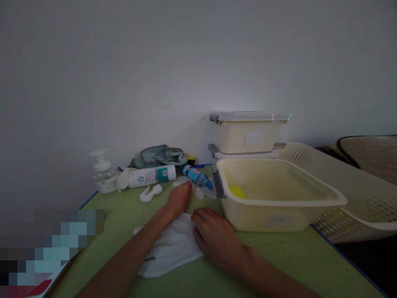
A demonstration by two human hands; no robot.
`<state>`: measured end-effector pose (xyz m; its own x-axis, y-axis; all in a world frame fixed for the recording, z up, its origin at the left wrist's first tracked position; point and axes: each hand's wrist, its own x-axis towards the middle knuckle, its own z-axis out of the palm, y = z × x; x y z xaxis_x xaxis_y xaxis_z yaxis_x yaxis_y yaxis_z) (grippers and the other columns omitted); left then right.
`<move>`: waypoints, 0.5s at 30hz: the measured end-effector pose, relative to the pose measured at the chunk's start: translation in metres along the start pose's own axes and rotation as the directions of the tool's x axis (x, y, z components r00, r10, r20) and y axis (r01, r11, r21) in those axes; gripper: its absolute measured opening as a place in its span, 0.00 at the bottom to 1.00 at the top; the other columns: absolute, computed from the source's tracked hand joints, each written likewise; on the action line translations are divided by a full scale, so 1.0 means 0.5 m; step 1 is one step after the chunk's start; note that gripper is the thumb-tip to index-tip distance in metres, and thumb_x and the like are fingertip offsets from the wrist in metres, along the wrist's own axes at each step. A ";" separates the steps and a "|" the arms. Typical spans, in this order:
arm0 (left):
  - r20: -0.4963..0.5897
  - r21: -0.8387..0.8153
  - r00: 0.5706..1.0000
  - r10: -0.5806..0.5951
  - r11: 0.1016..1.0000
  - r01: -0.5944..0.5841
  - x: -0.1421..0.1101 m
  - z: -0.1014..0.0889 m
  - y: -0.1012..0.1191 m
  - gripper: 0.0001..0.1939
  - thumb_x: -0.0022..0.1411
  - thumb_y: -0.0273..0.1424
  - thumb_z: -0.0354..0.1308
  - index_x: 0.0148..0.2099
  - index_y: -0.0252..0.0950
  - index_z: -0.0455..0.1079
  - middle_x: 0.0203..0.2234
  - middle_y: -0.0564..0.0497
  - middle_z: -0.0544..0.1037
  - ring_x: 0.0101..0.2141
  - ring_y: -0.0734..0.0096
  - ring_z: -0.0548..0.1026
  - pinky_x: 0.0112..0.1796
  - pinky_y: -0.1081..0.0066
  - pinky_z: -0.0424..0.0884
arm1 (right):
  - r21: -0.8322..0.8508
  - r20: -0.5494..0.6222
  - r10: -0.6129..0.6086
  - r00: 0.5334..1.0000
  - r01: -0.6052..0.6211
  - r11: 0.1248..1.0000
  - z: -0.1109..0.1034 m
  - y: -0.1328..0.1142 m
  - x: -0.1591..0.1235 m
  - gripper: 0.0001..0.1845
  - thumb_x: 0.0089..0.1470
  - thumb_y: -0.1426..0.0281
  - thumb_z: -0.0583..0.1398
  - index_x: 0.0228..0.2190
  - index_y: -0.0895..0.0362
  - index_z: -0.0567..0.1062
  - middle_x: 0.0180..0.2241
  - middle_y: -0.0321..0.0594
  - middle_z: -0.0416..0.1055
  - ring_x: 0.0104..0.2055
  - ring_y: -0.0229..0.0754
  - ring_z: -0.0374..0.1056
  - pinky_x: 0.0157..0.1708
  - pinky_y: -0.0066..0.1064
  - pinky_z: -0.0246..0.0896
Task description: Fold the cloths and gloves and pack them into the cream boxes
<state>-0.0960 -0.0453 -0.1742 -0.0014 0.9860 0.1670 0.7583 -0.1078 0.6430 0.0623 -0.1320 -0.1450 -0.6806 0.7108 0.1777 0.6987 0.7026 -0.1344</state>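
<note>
White cloth (173, 248): spread on green table (288, 253).
Left hand (180, 196): curled near cloth's far edge; grip cannot be told.
Right hand (214, 232): half-curled, laid at right edge; hold unclear.

Green tabletop (288, 258) w/ blue edging, plain grey wall (186, 62) at far side. Far L: clear pump btl (106, 180), upright, white top. Just R of it, white btl (151, 176) w/ teal label, on its side; white spray head (151, 193) lies nearer. Grey mesh fabric (159, 156) heaped behind, by wall. Blue-labelled btl (195, 175) on its side, mid-table, blue cap pointing near R. R side: open cream tub (266, 217), yellow item (236, 192) inside, ID unclear. Behind it, lidded tub (238, 136) stacked on another lid (245, 155). Farther R, perforated basket (335, 174), partly hidden; dark-piped beige item (372, 153) beyond.
</note>
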 end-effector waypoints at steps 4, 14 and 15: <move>-0.031 -0.245 0.995 -0.094 0.966 0.084 0.022 0.001 -0.007 0.12 0.63 0.34 0.53 0.47 0.33 0.67 0.43 0.46 0.72 0.42 0.64 0.72 0.42 0.58 0.69 | 0.035 0.021 -0.002 1.000 0.001 0.999 -0.004 0.004 0.002 0.11 0.55 0.75 0.52 0.38 0.59 0.71 0.43 0.46 0.70 0.45 0.44 0.66 0.45 0.35 0.61; -0.041 -0.827 0.993 -0.112 0.561 0.030 0.022 -0.036 0.041 0.09 0.54 0.31 0.60 0.27 0.32 0.66 0.24 0.53 0.72 0.31 0.72 0.72 0.38 0.69 0.70 | 0.092 0.009 -0.003 1.000 0.002 0.996 -0.003 0.006 0.002 0.12 0.54 0.76 0.51 0.39 0.60 0.71 0.43 0.46 0.69 0.46 0.45 0.65 0.47 0.35 0.60; -0.044 -0.856 0.993 -0.107 0.517 0.018 0.021 -0.040 0.049 0.09 0.51 0.31 0.62 0.26 0.32 0.66 0.24 0.54 0.72 0.30 0.73 0.72 0.38 0.70 0.70 | 0.098 0.013 -0.003 1.000 0.002 0.995 -0.002 0.007 0.002 0.12 0.54 0.76 0.51 0.40 0.60 0.71 0.44 0.46 0.69 0.46 0.45 0.65 0.47 0.35 0.60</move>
<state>-0.0905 -0.0401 -0.1417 -0.1115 0.9852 0.1301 -0.1654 -0.1474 0.9751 0.0642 -0.1288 -0.1443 -0.6854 0.7090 0.1658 0.6725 0.7037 -0.2291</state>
